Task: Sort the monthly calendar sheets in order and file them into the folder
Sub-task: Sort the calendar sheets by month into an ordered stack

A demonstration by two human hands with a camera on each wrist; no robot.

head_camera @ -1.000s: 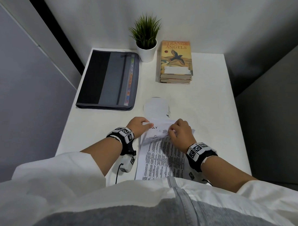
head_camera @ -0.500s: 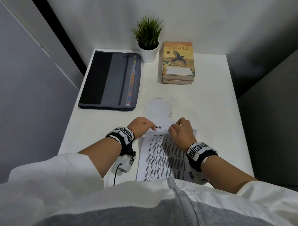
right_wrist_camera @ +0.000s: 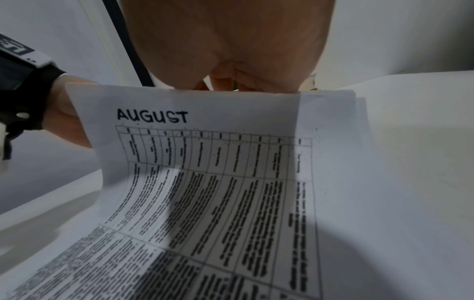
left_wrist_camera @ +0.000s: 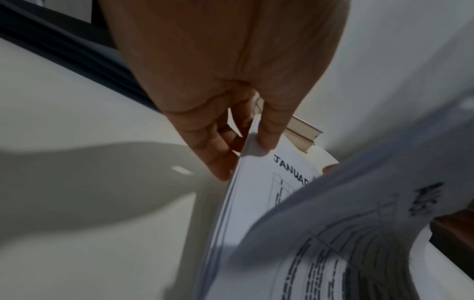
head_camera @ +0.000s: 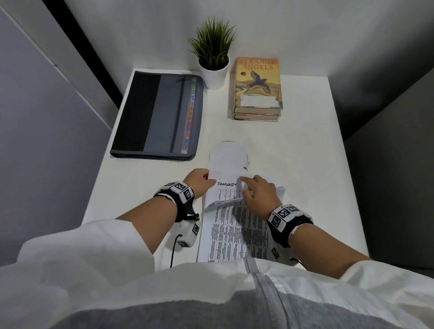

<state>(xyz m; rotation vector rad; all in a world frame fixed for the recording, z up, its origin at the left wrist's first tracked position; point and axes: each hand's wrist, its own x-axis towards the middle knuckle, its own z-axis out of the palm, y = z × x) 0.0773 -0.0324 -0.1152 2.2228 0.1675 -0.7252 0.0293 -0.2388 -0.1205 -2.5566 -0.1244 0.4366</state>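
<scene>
Your left hand (head_camera: 198,182) pinches the far left corner of the stack (head_camera: 233,229) so the lower sheets cannot slide while you leaf through them. In the left wrist view the thumb lies on top of the January sheet (left_wrist_camera: 279,182) and the other fingers (left_wrist_camera: 212,154) curl under the stack edge, touching the surface (head_camera: 297,155). The grip is narrow and closed on paper.

Your right hand (head_camera: 258,194) holds the upper sheets peeled toward you, which exposes the January heading just beyond its fingertips. The August sheet (right_wrist_camera: 205,162) is the top of this lifted group; it bows upward under the palm. The right wrist view hides the fingertips behind the sheet edge. In the head view the fingers are curled on the lifted edges, index extended forward.

Both wrists sit low over the near edge of the surface, forearms converging on the stack, palms down.

The stack lies between and under both hands. A further white sheet (head_camera: 227,156) lies flat just beyond the fingers. The folder (head_camera: 158,115) lies shut, well beyond the left fingers, so no sheet is filed yet. Judged from this, you are locating January in order to start the sequence.
</scene>
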